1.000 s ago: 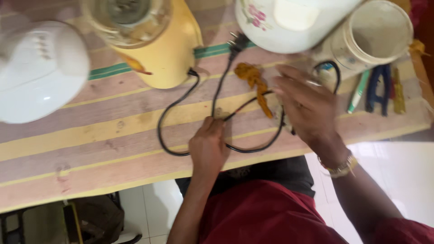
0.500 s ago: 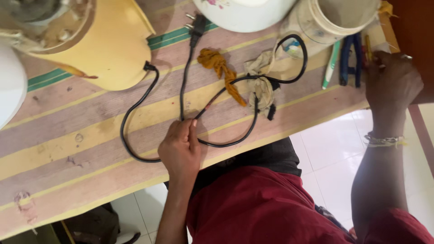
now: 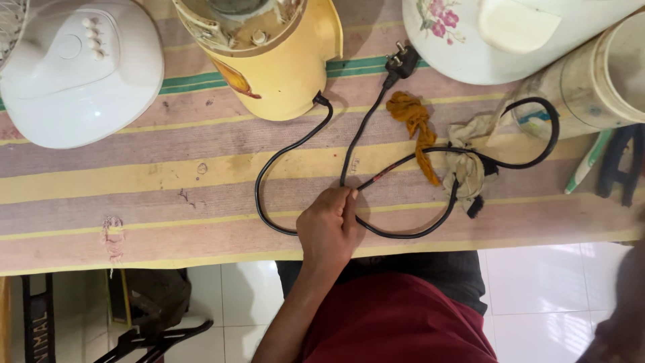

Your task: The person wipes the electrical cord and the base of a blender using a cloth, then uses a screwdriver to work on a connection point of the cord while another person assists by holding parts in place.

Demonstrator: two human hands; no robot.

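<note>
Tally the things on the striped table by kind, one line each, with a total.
Appliances: 4 (white fan base, yellow mixer base, white flowered cooker, cream jar)
Black cord: 1, under the left hand
Rags: 2 (orange rag, dirty white rag)
Hand tools at the right edge: 2
Total: 9

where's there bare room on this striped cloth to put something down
Free: the striped cloth between the white fan base and the table's near edge, left of the black power cord. Crowded: right of the left hand, with cord loops, mustard rag, dirty white rag.
</note>
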